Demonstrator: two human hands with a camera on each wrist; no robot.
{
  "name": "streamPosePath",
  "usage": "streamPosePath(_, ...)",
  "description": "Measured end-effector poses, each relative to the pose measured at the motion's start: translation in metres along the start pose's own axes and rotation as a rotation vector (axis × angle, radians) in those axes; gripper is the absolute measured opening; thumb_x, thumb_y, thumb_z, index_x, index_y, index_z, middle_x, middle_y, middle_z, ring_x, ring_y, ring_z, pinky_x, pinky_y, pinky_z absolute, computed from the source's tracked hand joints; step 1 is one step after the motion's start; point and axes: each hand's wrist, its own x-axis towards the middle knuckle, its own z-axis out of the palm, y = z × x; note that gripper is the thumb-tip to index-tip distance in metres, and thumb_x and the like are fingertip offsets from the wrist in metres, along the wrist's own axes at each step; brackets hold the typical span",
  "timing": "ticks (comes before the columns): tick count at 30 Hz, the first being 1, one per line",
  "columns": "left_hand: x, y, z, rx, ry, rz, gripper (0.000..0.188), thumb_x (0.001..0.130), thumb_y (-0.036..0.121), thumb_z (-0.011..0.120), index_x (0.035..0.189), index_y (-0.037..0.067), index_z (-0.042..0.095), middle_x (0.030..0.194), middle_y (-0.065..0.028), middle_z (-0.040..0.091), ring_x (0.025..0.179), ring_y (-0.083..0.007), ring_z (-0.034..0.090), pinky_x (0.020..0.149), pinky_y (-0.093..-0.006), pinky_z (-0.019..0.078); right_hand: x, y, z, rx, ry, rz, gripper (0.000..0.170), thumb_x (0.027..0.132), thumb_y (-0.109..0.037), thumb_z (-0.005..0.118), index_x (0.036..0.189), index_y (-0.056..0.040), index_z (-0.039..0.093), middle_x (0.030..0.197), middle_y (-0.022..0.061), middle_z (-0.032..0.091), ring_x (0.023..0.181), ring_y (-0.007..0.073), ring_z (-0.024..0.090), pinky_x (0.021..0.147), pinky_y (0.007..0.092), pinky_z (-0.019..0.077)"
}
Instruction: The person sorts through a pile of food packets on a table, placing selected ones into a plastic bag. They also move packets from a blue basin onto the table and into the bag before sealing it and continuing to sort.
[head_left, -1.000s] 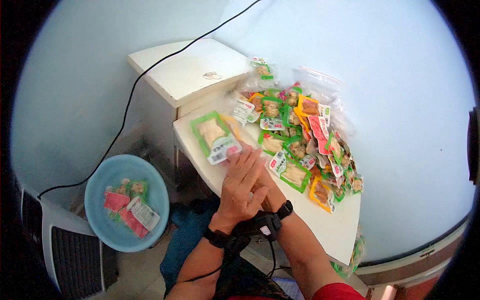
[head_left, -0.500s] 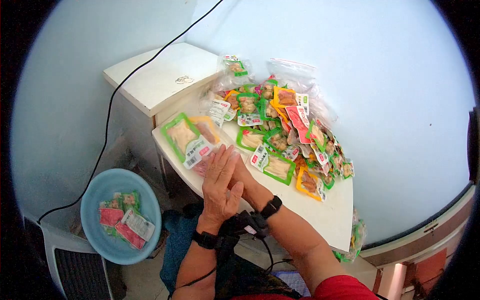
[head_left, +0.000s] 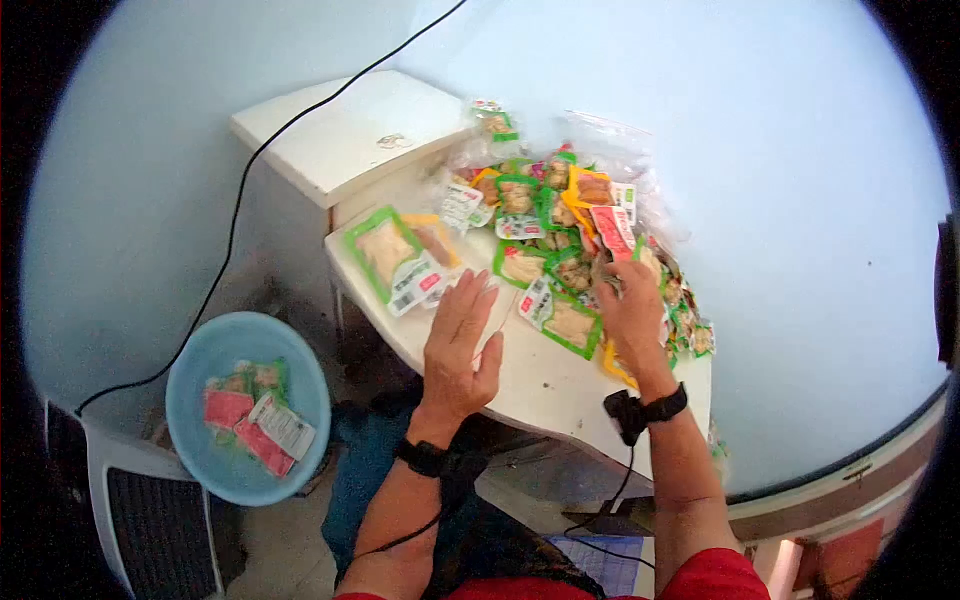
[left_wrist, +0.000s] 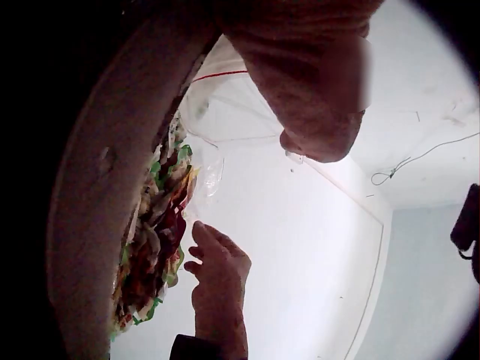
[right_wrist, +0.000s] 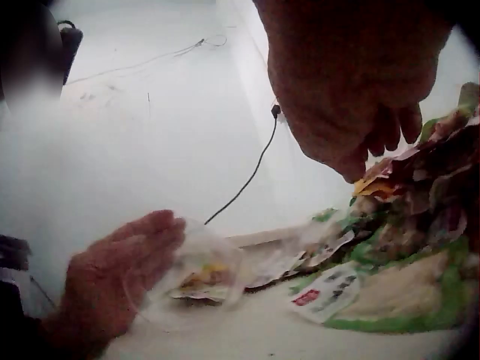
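Left hand (head_left: pixel 458 350) wide, straight-fingered beside a clear bag (right_wrist: pixel 191 281) at its eleven o'clock; right hand (head_left: pixel 635 320) bends over the packet pile (head_left: pixel 572 268), its grip hard to tell.

On the table (head_left: pixel 560 400), a heap of packets (head_left: pixel 573 270) lies right, before the wall (head_left: pixel 780 250), overlapping packets (head_left: pixel 388 255) lie left, before the raised stand (head_left: pixel 370 135), and farther left, lower down, a basin (head_left: pixel 190 440) holds more packets (head_left: pixel 228 408).
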Motion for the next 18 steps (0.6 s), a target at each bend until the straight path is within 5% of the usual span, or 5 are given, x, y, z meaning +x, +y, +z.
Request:
streamPosePath(4,0.001,0.001,-0.001,-0.004,0.013,-0.02,0.047,0.08,0.0,0.056,0.127,-0.002,0.055,0.137,-0.0223,0.051,0.132,-0.0388,0.044,0.111,-0.0474,0.0326,0.01,0.006,-0.01,-0.26,-0.121,-0.042,0.036,0.069,-0.009,0.076,0.102,-0.0009,0.064,0.117,0.0172,0.059,0.107,0.0352,0.053,0.09,0.0434,0.0473)
streamPosePath(7,0.002,0.0,0.002,0.008,0.06,-0.016,0.046,0.079,-0.006,0.053,0.125,-0.002,0.057,0.134,-0.0222,0.054,0.129,-0.0389,0.048,0.109,-0.0458,0.0368,0.01,0.014,-0.001,-0.351,-0.165,-0.078,0.039,0.065,-0.008,0.078,0.1,0.0015,0.064,0.117,0.0157,0.058,0.105,0.0336,0.052,0.088,0.0417,0.0473)
streamPosePath(11,-0.001,-0.006,0.007,0.041,0.087,-0.002,0.049,0.077,-0.013,0.049,0.123,-0.001,0.058,0.132,-0.0211,0.056,0.126,-0.0373,0.051,0.106,-0.0448,0.0405,0.012,0.029,0.013,-0.502,-0.073,-0.171,0.021,0.072,-0.005,0.068,0.092,0.002,0.065,0.106,0.0129,0.062,0.093,0.0309,0.055,0.081,0.0382,0.0489)
streamPosePath(18,-0.002,-0.008,0.007,0.02,0.077,-0.03,0.058,0.072,-0.016,0.047,0.127,0.0,0.057,0.134,-0.0196,0.054,0.128,-0.0359,0.049,0.109,-0.0452,0.039,0.017,0.006,0.004,-0.16,0.187,-0.165,0.013,0.081,-0.002,0.059,0.093,-0.0037,0.064,0.1,0.0134,0.066,0.087,0.0324,0.063,0.069,0.0412,0.052)
